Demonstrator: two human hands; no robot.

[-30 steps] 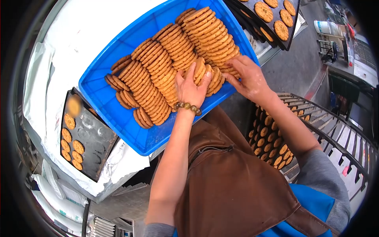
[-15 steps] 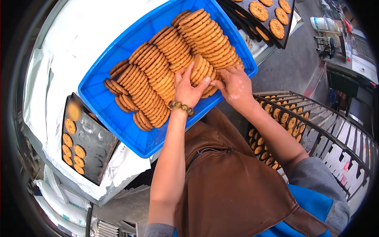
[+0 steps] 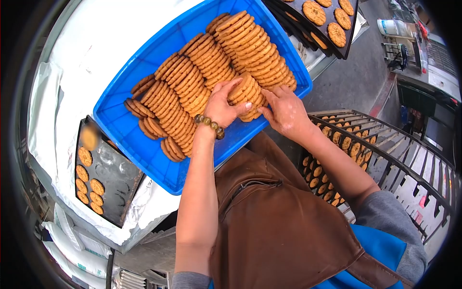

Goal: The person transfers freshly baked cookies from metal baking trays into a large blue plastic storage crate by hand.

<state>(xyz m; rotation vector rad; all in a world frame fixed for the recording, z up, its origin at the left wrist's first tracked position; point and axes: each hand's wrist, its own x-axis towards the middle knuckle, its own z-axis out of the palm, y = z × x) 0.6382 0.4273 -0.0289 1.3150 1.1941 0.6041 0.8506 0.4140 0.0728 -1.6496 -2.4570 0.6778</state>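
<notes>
A blue plastic crate (image 3: 166, 171) holds several long rows of round brown cookies (image 3: 180, 82). Near its front right side, a short stack of cookies (image 3: 248, 96) stands between my two hands. My left hand (image 3: 224, 106), with a beaded bracelet at the wrist, grips the stack's left side, thumb in front and fingers behind. My right hand (image 3: 286, 111) touches the stack's right side with bent fingers, thumb and forefinger apart.
A dark baking tray (image 3: 113, 173) with several cookies lies on the white-covered table (image 3: 96, 48) at left. More trays of cookies (image 3: 337, 29) are at the upper right. A metal rack (image 3: 385, 149) with cookie trays stands at right.
My left hand has shifted slightly left and now wraps the side of the short stack. The stack has moved a little down, and my right fingers have opened somewhat beside it.
</notes>
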